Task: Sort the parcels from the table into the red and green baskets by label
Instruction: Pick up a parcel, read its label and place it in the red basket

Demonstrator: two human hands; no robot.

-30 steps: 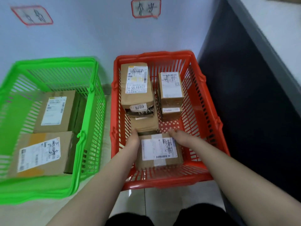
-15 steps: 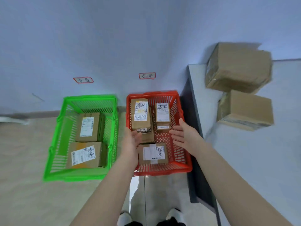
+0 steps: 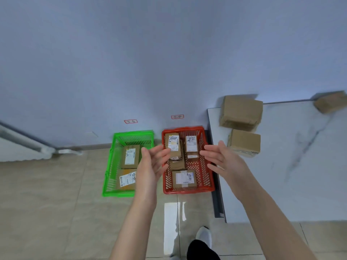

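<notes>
Head view looked down on two baskets standing side by side on a tiled floor against a pale wall. The green basket (image 3: pixel 112 166) was on the left and held two brown parcels lying flat with white labels up, the farther boxed parcel (image 3: pixel 130 156) and the nearer boxed parcel (image 3: pixel 127 179), close together. The red basket (image 3: pixel 187 191) stood just to its right, beside the dark side of the white table (image 3: pixel 291 175). In it a front parcel (image 3: pixel 185 178) lay flat near the closest wall, a plain middle parcel (image 3: pixel 177 164) lay behind it, and two labelled ones sat at the far end, the back-left parcel (image 3: pixel 173 145) and the back-right parcel (image 3: pixel 191 144). Both bare hands were raised in front of the baskets with palms turned toward each other. The left hand (image 3: pixel 153 162) had its fingers spread and loosely bent and held nothing. The right hand (image 3: pixel 223 162) likewise had straight, splayed fingers and nothing in it. On the table near the wall a large box (image 3: pixel 241 113) sat just behind a smaller box (image 3: pixel 245 142), and a third box (image 3: pixel 330 102), blurred, lay well apart at the right edge. Two small red-bordered wall tags (image 3: pixel 130 121) hung one above each basket, their writing too small to read. A white shoe (image 3: pixel 203 235) showed at the bottom.
</notes>
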